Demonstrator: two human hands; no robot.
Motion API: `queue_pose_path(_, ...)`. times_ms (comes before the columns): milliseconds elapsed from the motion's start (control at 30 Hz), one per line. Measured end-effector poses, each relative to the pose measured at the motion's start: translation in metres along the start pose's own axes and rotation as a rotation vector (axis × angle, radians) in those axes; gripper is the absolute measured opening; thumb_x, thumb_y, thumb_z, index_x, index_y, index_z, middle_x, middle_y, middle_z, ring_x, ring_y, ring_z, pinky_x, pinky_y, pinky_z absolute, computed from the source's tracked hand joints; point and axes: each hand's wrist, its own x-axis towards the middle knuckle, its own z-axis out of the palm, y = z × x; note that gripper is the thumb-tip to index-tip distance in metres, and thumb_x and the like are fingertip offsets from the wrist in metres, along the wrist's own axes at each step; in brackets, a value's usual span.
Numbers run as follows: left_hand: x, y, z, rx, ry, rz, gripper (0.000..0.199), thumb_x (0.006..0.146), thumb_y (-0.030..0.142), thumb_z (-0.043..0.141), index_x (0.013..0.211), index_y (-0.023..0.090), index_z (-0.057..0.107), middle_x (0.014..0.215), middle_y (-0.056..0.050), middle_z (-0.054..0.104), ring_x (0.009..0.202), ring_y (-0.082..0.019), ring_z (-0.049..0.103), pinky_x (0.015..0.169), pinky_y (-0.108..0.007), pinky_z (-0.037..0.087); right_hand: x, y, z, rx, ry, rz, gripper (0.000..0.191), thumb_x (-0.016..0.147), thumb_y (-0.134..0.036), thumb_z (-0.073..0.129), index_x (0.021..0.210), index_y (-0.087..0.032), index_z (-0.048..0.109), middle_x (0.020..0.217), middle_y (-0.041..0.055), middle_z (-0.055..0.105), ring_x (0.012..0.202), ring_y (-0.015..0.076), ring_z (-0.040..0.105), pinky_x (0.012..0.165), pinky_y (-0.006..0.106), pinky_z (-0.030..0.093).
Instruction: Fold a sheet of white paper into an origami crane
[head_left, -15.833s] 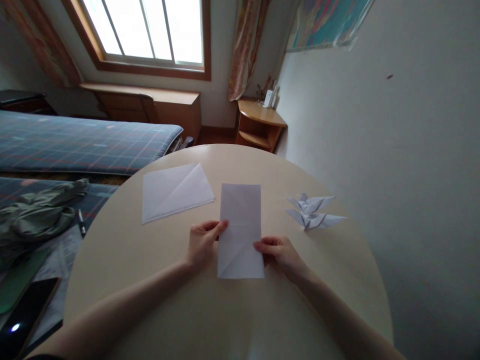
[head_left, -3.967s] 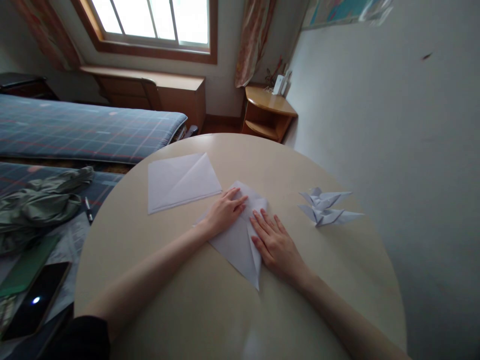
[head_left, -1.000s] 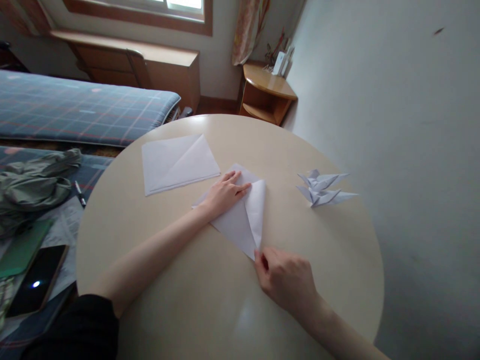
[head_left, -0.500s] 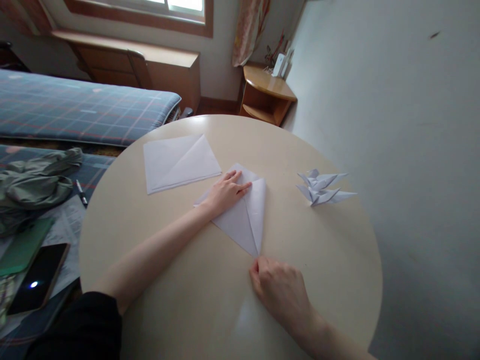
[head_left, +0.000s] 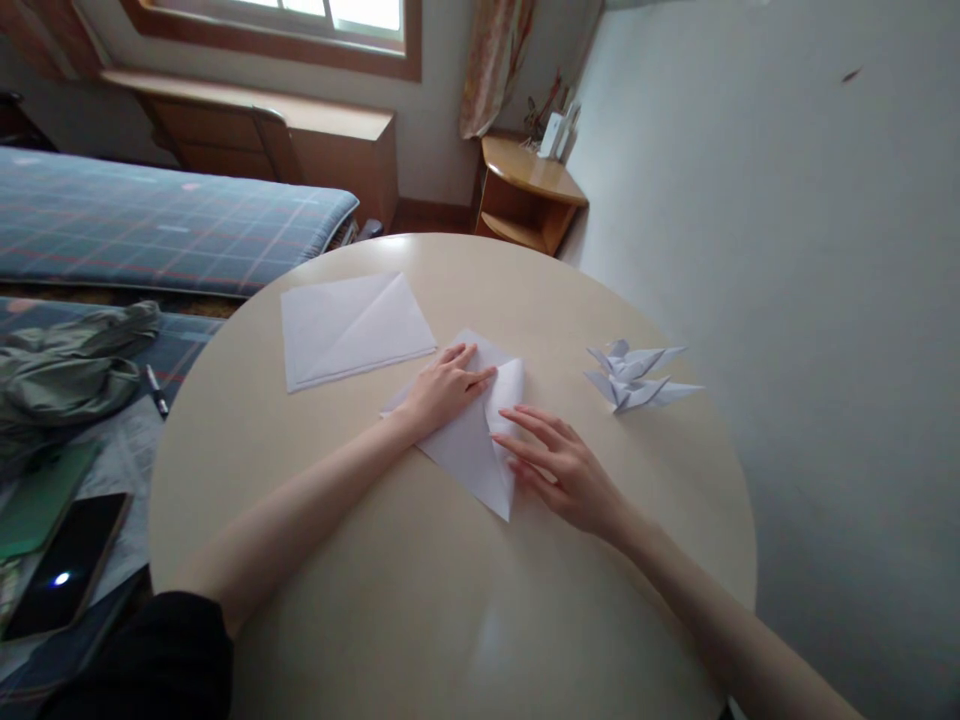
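Note:
A partly folded white paper (head_left: 474, 462) lies on the round cream table (head_left: 375, 600), one pointed corner toward me and a narrow flap folded over along its right side. My left hand (head_left: 448, 385) rests flat on its upper part, fingers spread. Over the right flap is my right hand (head_left: 559, 462), its fingers extended and apart, fingertips at the fold; whether they press on it I cannot tell. Nothing is held in either hand.
White paper sheets (head_left: 352, 330) lie at the table's back left. Folded paper cranes (head_left: 637, 378) stand on the right. Left of the table are a phone (head_left: 71, 565), a green booklet (head_left: 49, 500), a pen (head_left: 157, 391) and a grey-green cloth (head_left: 75, 365). A wall rises on the right.
My right hand has moved up from the paper's near corner to the right flap, and its curled fingers have opened out. My left hand has stayed on the paper.

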Motion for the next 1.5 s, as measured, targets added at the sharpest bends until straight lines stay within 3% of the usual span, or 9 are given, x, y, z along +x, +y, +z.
queue_pose_path(67, 0.000, 0.000, 0.000, 0.003, 0.004, -0.005, 0.034, 0.093, 0.037, 0.037, 0.119, 0.032, 0.058, 0.135, -0.003, 0.045, 0.126, -0.024, 0.037, 0.103, -0.036, 0.034, -0.004, 0.009, 0.011, -0.033, -0.048, -0.050, 0.030, 0.090, -0.024, 0.044, 0.116, -0.019, 0.057, 0.131, 0.0093, 0.051, 0.126, 0.0218, 0.039, 0.104, 0.045, 0.031)
queue_pose_path(167, 0.000, 0.002, -0.001, 0.009, -0.002, -0.012, 0.034, 0.092, 0.036, 0.038, 0.119, 0.031, 0.058, 0.135, -0.003, 0.045, 0.126, -0.025, 0.036, 0.103, -0.036, 0.034, -0.012, 0.014, 0.019, -0.049, -0.090, -0.048, 0.034, 0.091, -0.024, 0.042, 0.121, -0.018, 0.054, 0.133, 0.0091, 0.049, 0.129, 0.0208, 0.036, 0.106, 0.045, 0.031)
queue_pose_path(467, -0.001, 0.007, -0.009, 0.006, -0.044, -0.015, 0.049, 0.085, 0.055, 0.044, 0.123, 0.027, 0.055, 0.139, -0.005, 0.040, 0.129, -0.027, 0.033, 0.106, -0.036, 0.029, -0.016, 0.009, 0.019, -0.043, -0.093, -0.027, 0.042, 0.090, -0.021, 0.041, 0.132, -0.018, 0.043, 0.135, 0.0078, 0.045, 0.131, 0.0208, 0.031, 0.106, 0.046, 0.032)
queue_pose_path(667, -0.003, 0.007, -0.009, 0.019, -0.051, 0.002, 0.043, 0.088, 0.049, 0.041, 0.125, 0.030, 0.051, 0.139, -0.003, 0.040, 0.129, -0.026, 0.032, 0.106, -0.039, 0.030, -0.017, 0.008, 0.019, -0.059, -0.104, -0.020, 0.042, 0.090, -0.020, 0.041, 0.132, -0.016, 0.043, 0.135, 0.0085, 0.045, 0.131, 0.0207, 0.031, 0.106, 0.046, 0.031)
queue_pose_path(833, -0.003, 0.003, -0.006, 0.009, -0.031, 0.020, 0.042, 0.089, 0.046, 0.042, 0.125, 0.027, 0.053, 0.139, -0.005, 0.041, 0.129, -0.026, 0.032, 0.105, -0.039, 0.031, -0.016, 0.008, 0.018, -0.034, -0.106, -0.008, 0.044, 0.090, -0.021, 0.041, 0.133, -0.020, 0.041, 0.136, 0.0070, 0.044, 0.132, 0.0205, 0.030, 0.106, 0.047, 0.031)
queue_pose_path(1067, -0.003, 0.003, -0.005, 0.009, 0.051, 0.113, 0.031, 0.091, 0.037, 0.041, 0.117, 0.033, 0.058, 0.140, -0.001, 0.040, 0.128, -0.022, 0.034, 0.105, -0.039, 0.032, -0.017, -0.001, 0.019, -0.004, -0.139, 0.085, 0.045, 0.090, -0.023, 0.040, 0.135, -0.017, 0.038, 0.140, 0.0073, 0.039, 0.134, 0.0215, 0.024, 0.107, 0.047, 0.028)
queue_pose_path(1333, -0.001, 0.003, -0.006, -0.028, -0.027, 0.121, 0.033, 0.092, 0.037, 0.038, 0.117, 0.028, 0.060, 0.140, -0.003, 0.039, 0.129, -0.020, 0.035, 0.105, -0.033, 0.032, -0.020, -0.009, 0.020, -0.112, -0.201, 0.071, 0.051, 0.090, -0.022, 0.037, 0.139, -0.012, 0.028, 0.144, 0.0098, 0.029, 0.136, 0.0226, 0.015, 0.108, 0.049, 0.024)
queue_pose_path(1500, -0.001, 0.004, -0.008, -0.052, -0.064, 0.093, 0.034, 0.093, 0.039, 0.036, 0.118, 0.030, 0.058, 0.142, 0.001, 0.036, 0.130, -0.019, 0.032, 0.105, -0.033, 0.031, -0.022, -0.011, 0.021, -0.155, -0.217, 0.068, 0.056, 0.090, -0.022, 0.036, 0.142, -0.012, 0.019, 0.146, 0.0105, 0.025, 0.137, 0.0236, 0.013, 0.108, 0.051, 0.024)
